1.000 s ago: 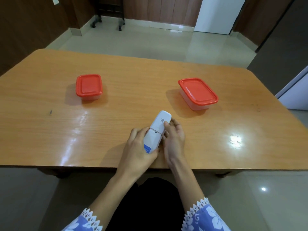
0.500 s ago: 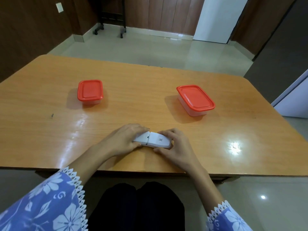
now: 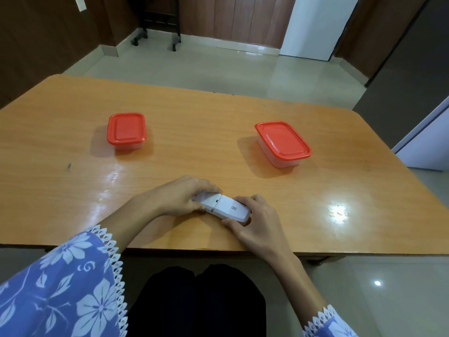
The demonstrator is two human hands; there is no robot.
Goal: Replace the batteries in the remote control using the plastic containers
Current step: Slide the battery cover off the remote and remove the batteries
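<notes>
A white remote control (image 3: 224,208) lies face down and crosswise near the table's front edge, its back with a small code label facing up. My left hand (image 3: 177,197) grips its left end, where the battery cover sits slightly raised. My right hand (image 3: 255,218) clasps its right end. Two clear plastic containers with red lids stand farther back: a small one (image 3: 126,130) at the left and a larger one (image 3: 283,142) at the right. Both lids are on.
The orange wooden table (image 3: 73,190) has a glossy top with light glare at the right. Beyond it is tiled floor with a wheeled stand (image 3: 158,27) by the far wall. My knees are under the front edge.
The remote turned from pointing away from me to lying crosswise. My left hand moved onto its left end and my right hand onto its right end; the cover end now looks slightly raised.
</notes>
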